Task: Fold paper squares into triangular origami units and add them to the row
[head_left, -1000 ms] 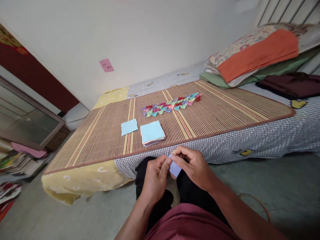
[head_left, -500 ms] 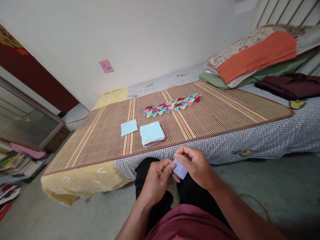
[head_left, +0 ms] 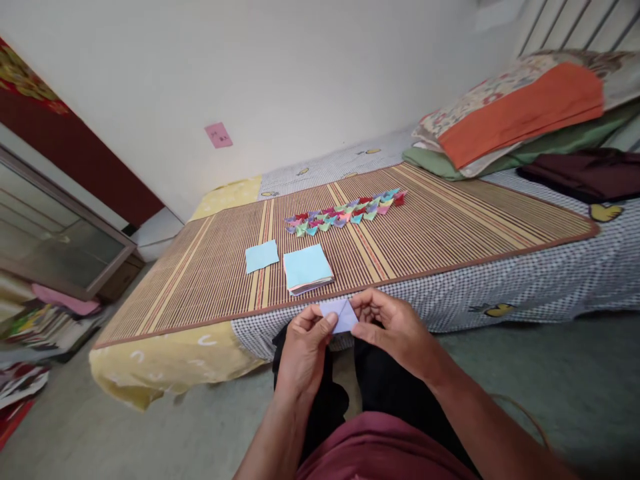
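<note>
Between my hands is a small folded lavender paper (head_left: pixel 343 317), with diagonal crease lines on its face. My left hand (head_left: pixel 311 337) pinches its left side, thumb on top. At the right corner, my right hand (head_left: pixel 389 323) has thumb and fingers closed on the edge. Just past them on the mat lies a stack of square papers (head_left: pixel 308 267), light blue on top. One light blue sheet (head_left: pixel 262 256) lies left of the stack. Farther back stand rows of small folded paper pieces (head_left: pixel 345 215) in many colours.
A striped bamboo mat (head_left: pixel 200 287) covers the bed over a checked sheet (head_left: pixel 540 283). Folded bedding (head_left: pixel 520 113) and dark maroon cloth (head_left: pixel 583 175) lie at the right. Books (head_left: pixel 50 327) and a glass-fronted cabinet (head_left: pixel 60 227) stand at the left.
My hands have raised the lavender paper slightly and shifted it left. It now lies flatter, with its creased face showing. The view has moved a little.
</note>
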Tool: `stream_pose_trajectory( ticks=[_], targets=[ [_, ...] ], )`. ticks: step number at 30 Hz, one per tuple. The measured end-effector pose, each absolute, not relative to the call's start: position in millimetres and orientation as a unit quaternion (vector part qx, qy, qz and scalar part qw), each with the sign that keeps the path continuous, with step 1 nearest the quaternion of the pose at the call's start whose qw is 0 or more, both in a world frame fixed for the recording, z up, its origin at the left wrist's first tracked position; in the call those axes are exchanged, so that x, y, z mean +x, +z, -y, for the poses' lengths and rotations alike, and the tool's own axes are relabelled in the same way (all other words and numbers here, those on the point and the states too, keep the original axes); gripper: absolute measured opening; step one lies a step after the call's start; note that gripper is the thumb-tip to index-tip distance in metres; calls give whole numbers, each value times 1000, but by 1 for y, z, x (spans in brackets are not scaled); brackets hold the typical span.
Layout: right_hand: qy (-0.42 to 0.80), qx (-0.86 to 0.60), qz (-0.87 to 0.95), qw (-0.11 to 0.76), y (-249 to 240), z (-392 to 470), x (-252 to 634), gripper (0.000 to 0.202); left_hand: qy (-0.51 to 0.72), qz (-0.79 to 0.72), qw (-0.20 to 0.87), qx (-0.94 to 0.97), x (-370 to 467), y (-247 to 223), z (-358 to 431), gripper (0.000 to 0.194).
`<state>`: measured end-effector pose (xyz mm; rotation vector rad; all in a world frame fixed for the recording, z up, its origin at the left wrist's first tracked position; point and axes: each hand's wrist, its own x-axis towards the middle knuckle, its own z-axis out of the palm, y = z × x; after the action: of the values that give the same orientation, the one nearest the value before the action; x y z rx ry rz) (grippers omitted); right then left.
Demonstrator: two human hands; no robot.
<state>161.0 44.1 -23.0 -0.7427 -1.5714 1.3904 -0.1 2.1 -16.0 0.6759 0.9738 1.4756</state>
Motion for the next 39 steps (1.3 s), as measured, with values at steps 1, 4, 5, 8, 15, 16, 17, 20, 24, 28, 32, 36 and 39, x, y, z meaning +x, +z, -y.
stream_pose_trajectory(
  ticks=[1, 4, 5, 8, 15, 16, 17, 20, 24, 28, 32, 36, 39],
  targets=[
    [547, -302, 641, 445, -23, -42, 159, 21, 644, -408, 584, 279, 1, -16, -3, 23],
    [483, -323, 653, 486, -20, -35, 150, 5, 656, -380, 597, 264, 7, -15, -4, 22],
    [452, -331, 657, 505, -19, -33, 148, 6, 656, -372, 601, 264, 9, -15, -3, 22],
    [323, -329, 697, 550, -15, -30, 146, 12, 649, -383, 593, 284, 12, -17, -2, 21],
    [-35, -282, 817, 502, -21, -37, 157, 15, 597, -406, 620, 306, 11, -9, 6, 30],
    [-49, -282, 824, 488, -22, -37, 158, 15, 597, -403, 626, 299, 11, -7, 7, 31],
    [-55, -278, 832, 477, -23, -36, 158, 14, 593, -404, 632, 293, 11, -4, 7, 31],
    [-45, -245, 854, 457, -24, -34, 158, 12, 581, -412, 645, 276, 6, 0, 7, 27],
    [19, -224, 855, 467, -24, -32, 157, 27, 593, -437, 625, 261, -4, -2, 4, 27],
    [113, -230, 817, 517, -23, -34, 156, 32, 584, -449, 606, 300, -11, -5, 2, 29],
    [185, -215, 813, 509, -21, -35, 157, 25, 563, -449, 605, 339, -12, -6, 3, 29],
    [247, -214, 806, 493, -19, -34, 156, 19, 521, -464, 582, 417, -12, -2, 4, 31],
    [282, -217, 791, 499, -18, -33, 156, 12, 500, -475, 547, 475, -14, 3, 5, 34]
  ],
)
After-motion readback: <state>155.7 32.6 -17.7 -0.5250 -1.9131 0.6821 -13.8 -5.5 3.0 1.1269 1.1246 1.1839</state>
